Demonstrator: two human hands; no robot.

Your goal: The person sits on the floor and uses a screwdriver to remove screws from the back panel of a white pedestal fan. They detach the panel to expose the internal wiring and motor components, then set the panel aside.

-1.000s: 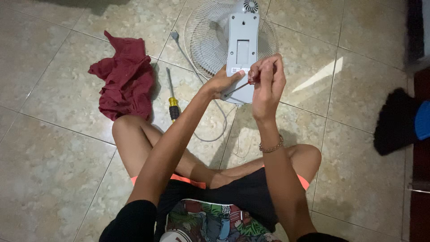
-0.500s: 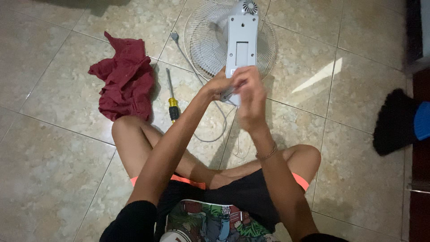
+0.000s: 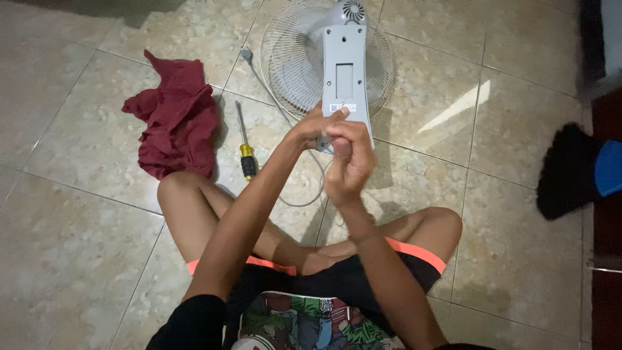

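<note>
A white fan lies face down on the tiled floor, its grey rear housing and round wire grille up. My left hand rests on the near end of the housing, fingers curled against it. My right hand is closed just in front of the left, over the same near end; what it holds is hidden by the fingers. A grey power cord runs from the fan past my hands.
A yellow-handled screwdriver lies on the floor left of my hands. A crumpled dark red cloth lies further left. A black and blue object sits at the right edge. My crossed legs are below.
My right hand has dropped from a raised position above the housing's near end and closed in front of the left hand. The fan, screwdriver and cloth have not moved.
</note>
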